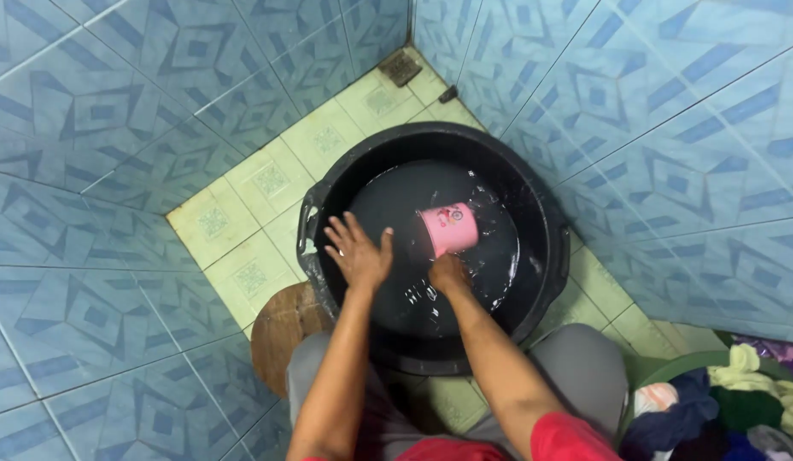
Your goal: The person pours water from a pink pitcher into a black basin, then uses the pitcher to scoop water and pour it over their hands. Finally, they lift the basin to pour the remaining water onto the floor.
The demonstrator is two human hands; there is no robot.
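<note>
In the middle of the frame: a big black tub (546,256) stands on the pale floor tiles (268,183), with water in it.
Cup: a small pink cup (450,228) lies tipped on its side in the water, a little right of the middle.
Right hand: the right hand (448,273) is just below the cup and seems to hold its handle; I cannot tell how the fingers sit.
Left hand: the left hand (359,251) is above the water, left of the cup, fingers spread wide, holding nothing.
How it handles: the cup looks light and stiff, likely plastic, and wet, so slippery. The handle or rim is best to grab.
Hard to see: how deep the water is. The heap of clothes (729,401) at lower right is cut off. A round wooden seat (281,329) peeks out at lower left.
</note>
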